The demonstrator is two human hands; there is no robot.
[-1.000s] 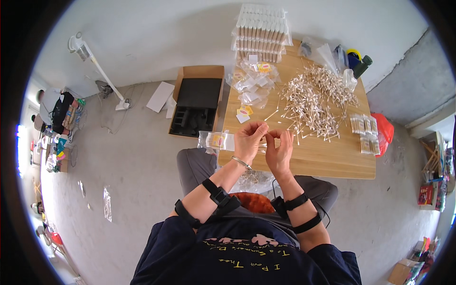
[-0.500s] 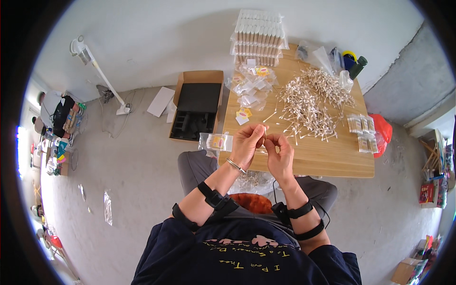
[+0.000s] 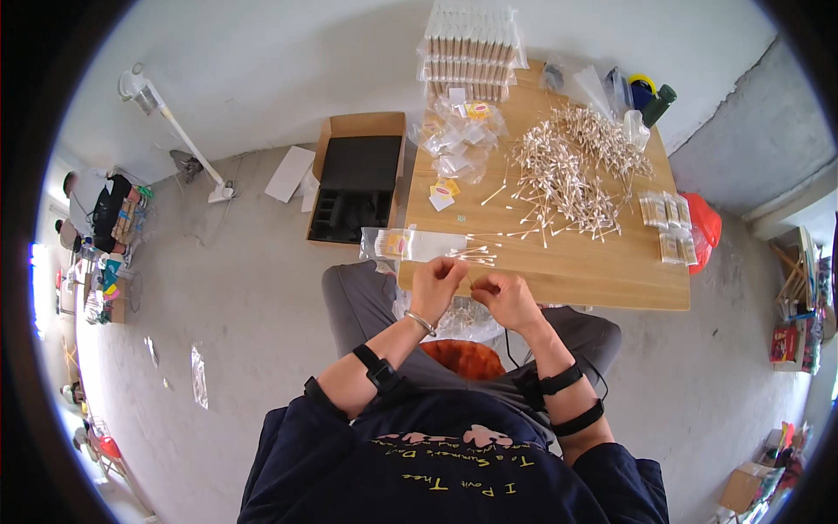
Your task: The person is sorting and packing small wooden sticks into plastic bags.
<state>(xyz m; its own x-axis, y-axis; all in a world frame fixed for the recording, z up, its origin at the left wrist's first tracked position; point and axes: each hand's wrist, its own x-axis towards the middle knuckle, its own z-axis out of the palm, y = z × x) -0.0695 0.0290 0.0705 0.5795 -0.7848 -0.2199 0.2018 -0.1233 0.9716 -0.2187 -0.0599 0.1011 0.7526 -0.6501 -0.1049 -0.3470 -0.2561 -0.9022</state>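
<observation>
Both hands are over the near edge of the wooden table [image 3: 559, 271], a small gap between them. My left hand [image 3: 436, 286] is closed in a pinch, and whatever its fingertips hold is hidden. My right hand [image 3: 509, 301] is also pinched, with a thin stick that looks like a cotton swab at its fingertips. Just beyond them lie several loose cotton swabs [image 3: 476, 255], beside a clear bag with a yellow label [image 3: 394, 244] and a white card at the table's left edge. A large heap of cotton swabs [image 3: 567, 183] covers the middle of the table.
Stacked packs of swabs [image 3: 469, 52] stand at the back left, with clear bags [image 3: 463, 144] before them. Small filled packs [image 3: 668, 227] lie at the right edge near a red bag [image 3: 703, 229]. An open cardboard box [image 3: 358, 175] sits left of the table.
Both hands have come down toward me and moved apart a little, uncovering loose swabs and the white card at the near edge. The whole view has shifted slightly.
</observation>
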